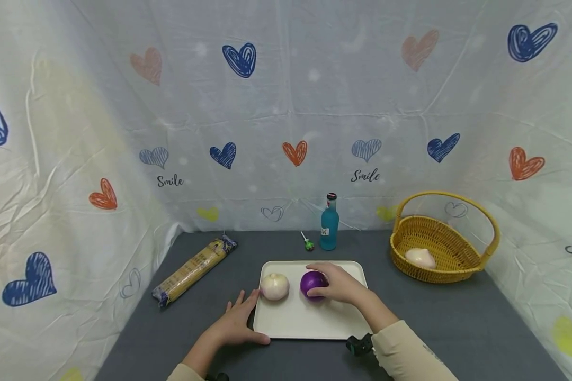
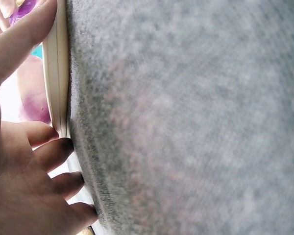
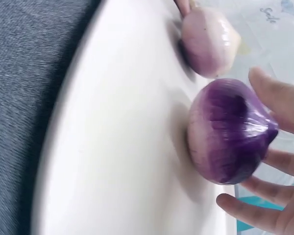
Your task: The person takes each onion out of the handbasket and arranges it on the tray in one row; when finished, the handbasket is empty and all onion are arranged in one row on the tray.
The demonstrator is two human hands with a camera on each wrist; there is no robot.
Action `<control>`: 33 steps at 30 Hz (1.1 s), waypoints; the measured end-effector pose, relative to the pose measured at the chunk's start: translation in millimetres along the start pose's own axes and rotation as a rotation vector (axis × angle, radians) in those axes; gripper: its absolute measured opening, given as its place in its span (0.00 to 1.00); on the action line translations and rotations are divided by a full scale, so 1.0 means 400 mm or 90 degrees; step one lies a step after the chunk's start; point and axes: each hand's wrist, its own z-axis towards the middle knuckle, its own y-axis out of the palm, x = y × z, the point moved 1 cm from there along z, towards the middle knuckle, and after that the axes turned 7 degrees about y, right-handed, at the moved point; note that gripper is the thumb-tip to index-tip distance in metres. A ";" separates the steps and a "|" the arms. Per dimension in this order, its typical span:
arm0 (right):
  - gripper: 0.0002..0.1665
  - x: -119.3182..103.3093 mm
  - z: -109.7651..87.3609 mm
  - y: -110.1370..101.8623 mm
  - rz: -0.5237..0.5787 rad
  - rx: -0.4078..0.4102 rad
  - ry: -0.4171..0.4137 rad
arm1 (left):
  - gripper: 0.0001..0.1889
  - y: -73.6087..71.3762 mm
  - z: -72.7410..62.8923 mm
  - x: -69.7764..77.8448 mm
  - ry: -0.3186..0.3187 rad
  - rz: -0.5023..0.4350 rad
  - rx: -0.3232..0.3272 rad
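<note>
On a white tray lie a purple onion and, to its left, a pale onion with a pinkish side. My right hand is spread around the purple onion; in the right wrist view the thumb and fingers stand loosely about it, and firm contact does not show. The left hand is at the tray's front left corner, its fingers along the left edge and the thumb at the front edge. In the left wrist view those fingers look relaxed beside the tray's rim.
Behind the tray stand a blue bottle and a green lollipop. A yellow wicker basket holding a whitish bulb is at the right. A long pack of noodles lies at the left. A heart-printed sheet surrounds the grey table.
</note>
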 end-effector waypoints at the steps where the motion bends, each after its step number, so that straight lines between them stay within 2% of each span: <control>1: 0.39 -0.002 -0.002 -0.006 0.003 0.001 0.001 | 0.68 0.000 0.001 0.000 -0.002 0.001 0.000; 7: 0.38 -0.011 -0.019 -0.056 0.024 0.010 0.025 | 0.68 0.002 0.005 0.001 -0.004 0.001 0.000; 14: 0.37 -0.003 -0.032 -0.146 0.052 0.006 0.002 | 0.68 0.002 0.000 0.000 -0.009 -0.002 0.001; 20: 0.38 0.011 -0.044 -0.220 0.046 0.021 0.011 | 0.68 0.000 0.002 0.001 -0.010 0.001 -0.001; 27: 0.36 0.041 -0.061 -0.289 0.059 0.043 0.006 | 0.68 0.000 -0.001 0.001 -0.006 0.000 0.001; 33: 0.36 0.087 -0.073 -0.375 0.048 0.067 0.022 | 0.68 -0.001 -0.001 -0.001 0.000 -0.003 0.003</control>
